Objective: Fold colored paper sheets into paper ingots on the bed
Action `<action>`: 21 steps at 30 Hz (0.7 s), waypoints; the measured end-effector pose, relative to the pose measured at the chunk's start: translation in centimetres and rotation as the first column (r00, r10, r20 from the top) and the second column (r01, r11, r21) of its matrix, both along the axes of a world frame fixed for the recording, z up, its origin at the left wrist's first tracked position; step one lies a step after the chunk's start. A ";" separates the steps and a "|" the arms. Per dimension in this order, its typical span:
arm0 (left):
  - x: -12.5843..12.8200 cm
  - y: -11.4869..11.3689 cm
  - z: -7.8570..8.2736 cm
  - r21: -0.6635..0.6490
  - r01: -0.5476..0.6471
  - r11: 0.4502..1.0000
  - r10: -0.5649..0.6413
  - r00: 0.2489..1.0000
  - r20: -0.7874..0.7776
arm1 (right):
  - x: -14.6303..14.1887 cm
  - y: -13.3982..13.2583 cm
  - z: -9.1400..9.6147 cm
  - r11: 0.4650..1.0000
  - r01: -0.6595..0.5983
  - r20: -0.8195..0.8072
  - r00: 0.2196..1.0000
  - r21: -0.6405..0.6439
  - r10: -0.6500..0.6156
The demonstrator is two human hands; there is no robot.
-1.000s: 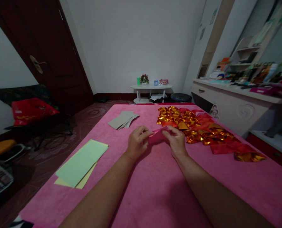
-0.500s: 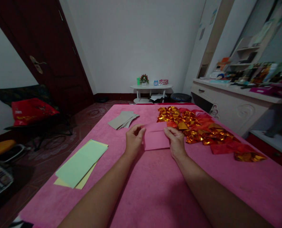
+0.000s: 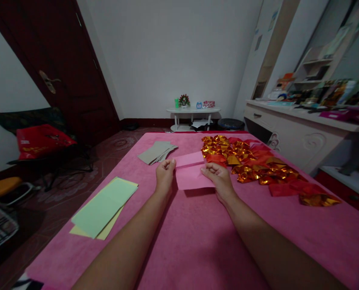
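Note:
A pink sheet of paper with a crease across it is held just above the pink-covered table. My left hand pinches its left edge, fingers closed. My right hand grips its right edge between thumb and fingers. Right of the sheet lies a long heap of folded gold and red foil pieces. A fan of grey sheets lies beyond my left hand.
A stack of pale green and yellow paper lies at the table's left edge. A white cabinet stands to the right, a small white table at the far wall, and a chair with a red cushion on the left.
The pink paper was bunched small between both hands. It has since been unfolded into a flat sheet, and my hands have moved apart to its side edges.

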State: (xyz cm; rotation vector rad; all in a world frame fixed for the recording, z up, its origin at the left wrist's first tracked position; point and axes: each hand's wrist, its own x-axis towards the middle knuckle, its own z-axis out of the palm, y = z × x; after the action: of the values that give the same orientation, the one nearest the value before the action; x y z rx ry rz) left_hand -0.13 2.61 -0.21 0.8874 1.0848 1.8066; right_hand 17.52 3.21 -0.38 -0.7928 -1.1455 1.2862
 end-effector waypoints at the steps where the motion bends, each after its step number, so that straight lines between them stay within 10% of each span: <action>1: -0.1 0.0 0.0 0.002 -0.019 1.000 0.019 1.000 0.008 | 0.0 0.0 0.0 1.000 -0.019 -0.002 1.000 -0.017 0.019; 13: -0.3 -0.1 1.1 -0.129 -0.206 0.970 0.200 0.978 -0.064 | -0.3 -0.7 0.8 0.970 -0.242 -0.042 0.970 -0.023 0.241; 21: -0.2 0.0 0.4 -0.040 -0.018 0.999 0.020 0.999 0.044 | -0.2 -0.6 1.0 0.986 -0.122 -0.087 0.990 -0.115 0.112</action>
State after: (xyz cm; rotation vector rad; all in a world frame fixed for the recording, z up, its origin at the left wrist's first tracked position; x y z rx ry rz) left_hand -0.30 2.64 0.21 0.8129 1.1005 1.8056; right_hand 17.35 2.61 0.65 -0.7637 -1.0716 1.4833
